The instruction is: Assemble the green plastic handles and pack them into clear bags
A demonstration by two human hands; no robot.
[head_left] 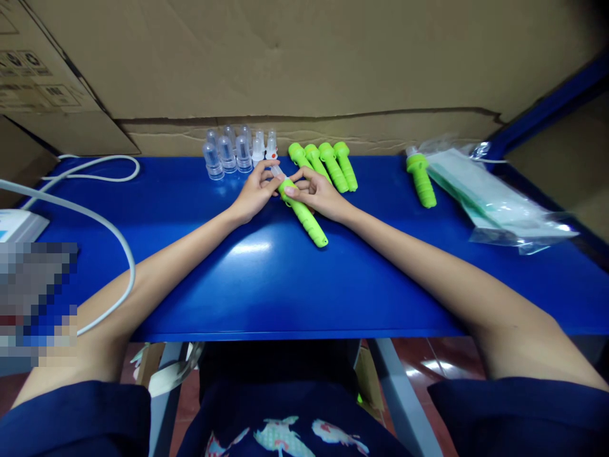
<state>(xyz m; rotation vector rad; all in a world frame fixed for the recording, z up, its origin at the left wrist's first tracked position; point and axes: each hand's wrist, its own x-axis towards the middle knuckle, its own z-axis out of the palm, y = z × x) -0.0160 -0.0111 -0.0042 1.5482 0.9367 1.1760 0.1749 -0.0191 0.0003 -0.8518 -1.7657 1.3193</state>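
Observation:
A bright green plastic tube lies slanted in the middle of the blue table. My right hand pinches its upper end. My left hand pinches a small clear cap against that same end. Just behind my hands, several more green tubes lie side by side. A cluster of clear caps stands to their left, two of them white-tipped.
One green tube lies apart at the right beside a clear plastic bag. A white cable curves across the left side from a white device. Cardboard walls the back.

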